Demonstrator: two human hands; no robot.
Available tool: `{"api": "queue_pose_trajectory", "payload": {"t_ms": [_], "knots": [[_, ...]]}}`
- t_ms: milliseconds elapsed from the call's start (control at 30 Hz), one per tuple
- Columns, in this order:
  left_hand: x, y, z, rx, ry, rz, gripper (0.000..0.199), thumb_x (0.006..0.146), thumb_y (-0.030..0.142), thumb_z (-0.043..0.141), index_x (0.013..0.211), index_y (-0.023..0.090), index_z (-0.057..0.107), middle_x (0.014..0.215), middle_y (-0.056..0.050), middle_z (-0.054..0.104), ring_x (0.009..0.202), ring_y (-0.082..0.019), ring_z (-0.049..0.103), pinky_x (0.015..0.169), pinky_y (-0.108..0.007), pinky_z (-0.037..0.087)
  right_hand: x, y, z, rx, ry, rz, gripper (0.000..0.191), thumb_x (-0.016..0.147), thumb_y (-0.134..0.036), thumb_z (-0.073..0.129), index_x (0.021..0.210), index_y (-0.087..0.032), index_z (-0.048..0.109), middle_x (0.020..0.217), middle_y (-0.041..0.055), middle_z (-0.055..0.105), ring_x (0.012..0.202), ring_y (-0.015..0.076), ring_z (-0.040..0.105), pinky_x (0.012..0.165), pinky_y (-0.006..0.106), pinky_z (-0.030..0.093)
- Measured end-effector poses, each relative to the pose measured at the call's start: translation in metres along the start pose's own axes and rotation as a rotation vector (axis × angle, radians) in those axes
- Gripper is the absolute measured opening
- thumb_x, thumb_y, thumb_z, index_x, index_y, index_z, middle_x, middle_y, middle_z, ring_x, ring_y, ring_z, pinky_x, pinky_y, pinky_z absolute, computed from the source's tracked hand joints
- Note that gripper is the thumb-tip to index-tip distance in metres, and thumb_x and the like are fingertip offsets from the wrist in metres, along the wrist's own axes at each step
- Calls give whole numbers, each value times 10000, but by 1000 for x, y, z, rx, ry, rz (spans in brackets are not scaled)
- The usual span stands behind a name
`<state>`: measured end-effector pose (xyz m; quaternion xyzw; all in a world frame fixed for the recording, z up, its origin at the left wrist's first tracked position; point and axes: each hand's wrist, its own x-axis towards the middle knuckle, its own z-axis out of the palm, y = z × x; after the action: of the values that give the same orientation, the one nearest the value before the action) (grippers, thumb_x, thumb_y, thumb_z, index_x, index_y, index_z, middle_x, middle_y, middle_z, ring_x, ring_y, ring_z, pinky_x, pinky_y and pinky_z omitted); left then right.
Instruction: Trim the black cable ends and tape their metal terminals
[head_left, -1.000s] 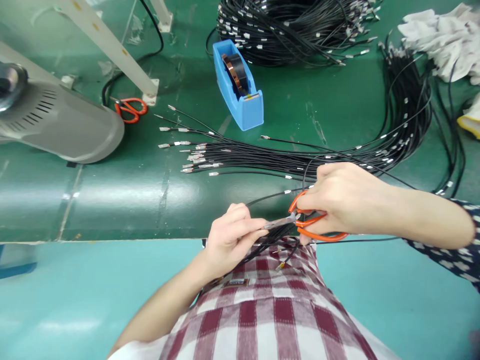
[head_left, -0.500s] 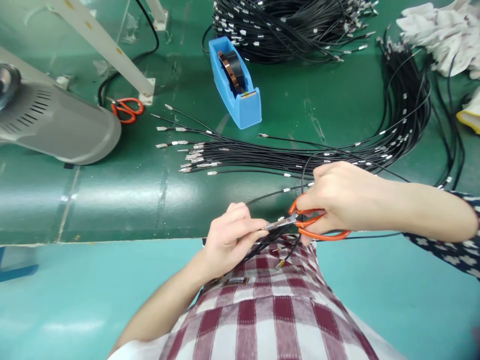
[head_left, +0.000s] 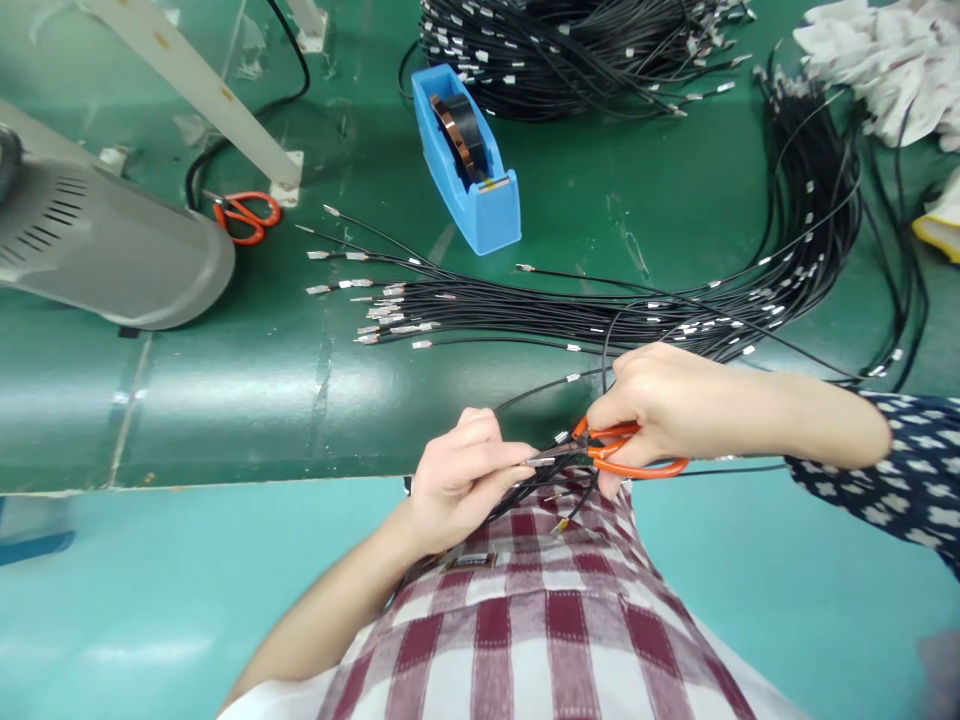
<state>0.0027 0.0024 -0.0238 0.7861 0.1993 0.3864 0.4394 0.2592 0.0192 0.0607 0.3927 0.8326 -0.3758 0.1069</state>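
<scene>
At the front edge of the bench, my left hand (head_left: pixel 472 475) pinches the end of a black cable between thumb and forefinger; the fingertips hide most of that end. My right hand (head_left: pixel 645 415) is wrapped round the orange-handled scissors (head_left: pixel 634 455). Their blades point left and reach my left fingertips, where they touch or almost touch the cable end. Below both hands, more black cables (head_left: pixel 525 505) hang over a checked apron (head_left: pixel 525 620). One loose end with a yellowish tip (head_left: pixel 561 524) lies against the cloth.
A long bundle of black cables (head_left: pixel 510 312) with white labels lies behind my hands. Farther back are a blue tape dispenser (head_left: pixel 495 215) and a coiled cable heap (head_left: pixel 555 60). To the left are a grey machine (head_left: pixel 112 240) and second orange scissors (head_left: pixel 251 215). White gloves (head_left: pixel 892 60) lie right.
My right hand and the scissors have moved slightly left, and the blades now lie flatter at my left fingertips. My left hand stays almost in place.
</scene>
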Motion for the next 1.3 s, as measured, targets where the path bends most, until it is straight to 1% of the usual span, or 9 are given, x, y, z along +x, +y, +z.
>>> {"api": "queue_pose_trajectory", "payload": {"t_ms": [167, 333, 500, 600, 800, 967, 1133, 1200, 1300], "knots": [[2, 1, 0, -1, -3, -18, 142, 901, 81, 659, 1011, 158, 703, 667, 17, 523, 652, -124, 458, 661, -311, 365, -2, -1, 0, -100, 92, -28, 377, 822, -409, 636, 550, -202, 477, 458, -48, 502, 497, 113, 330, 554, 269, 219], [4, 3, 0, 51, -30, -16, 91, 915, 104, 651, 975, 155, 695, 664, 20, 517, 652, -123, 459, 665, -309, 364, -3, -7, -2, -252, 164, -45, 340, 818, -361, 638, 543, -204, 514, 442, -40, 532, 473, 114, 246, 585, 283, 221], [3, 3, 1, 66, -30, -4, 98, 916, 101, 648, 988, 141, 702, 656, 23, 500, 648, -122, 463, 667, -309, 360, -2, -11, 0, -347, 159, -76, 356, 864, -305, 595, 539, -194, 499, 465, -30, 569, 442, 98, 180, 602, 311, 213], [3, 3, 1, 69, -29, 3, 101, 921, 108, 643, 994, 141, 704, 651, 24, 501, 641, -121, 468, 667, -309, 365, -4, -12, 1, -390, 154, -75, 350, 880, -284, 578, 551, -192, 501, 476, -24, 582, 433, 95, 188, 612, 323, 207], [4, 5, 0, 93, -21, 14, 96, 920, 115, 645, 990, 155, 696, 659, 16, 535, 638, -127, 477, 658, -311, 378, -6, -12, 0, -375, 190, -76, 366, 901, -386, 538, 584, -204, 560, 483, 1, 608, 423, 102, 271, 632, 327, 225], [4, 5, 1, 83, -11, 19, 125, 906, 95, 657, 1008, 154, 696, 666, 16, 537, 637, -125, 471, 661, -313, 386, -5, -11, 1, -367, 205, -91, 391, 903, -379, 539, 552, -207, 537, 432, -37, 548, 421, 101, 182, 624, 319, 226], [1, 4, 2, 71, -12, 39, 137, 907, 90, 651, 1022, 147, 699, 672, 13, 528, 645, -129, 471, 656, -314, 373, -3, -11, 2, -371, 171, -102, 401, 892, -359, 588, 538, -191, 501, 456, -39, 562, 459, 101, 110, 611, 315, 218], [0, 4, 2, 53, -12, 41, 135, 910, 94, 648, 1025, 139, 701, 670, 12, 519, 645, -130, 468, 656, -315, 372, -2, -10, 3, -317, 159, -115, 409, 881, -377, 622, 540, -188, 499, 459, -48, 559, 464, 100, 112, 603, 305, 223], [-2, 4, 3, 38, -12, 36, 138, 917, 107, 641, 1035, 144, 702, 668, 15, 516, 639, -130, 463, 655, -313, 380, -1, -7, 7, -228, 165, -123, 428, 863, -410, 666, 538, -187, 499, 449, -57, 528, 462, 98, 165, 590, 288, 234]]}}
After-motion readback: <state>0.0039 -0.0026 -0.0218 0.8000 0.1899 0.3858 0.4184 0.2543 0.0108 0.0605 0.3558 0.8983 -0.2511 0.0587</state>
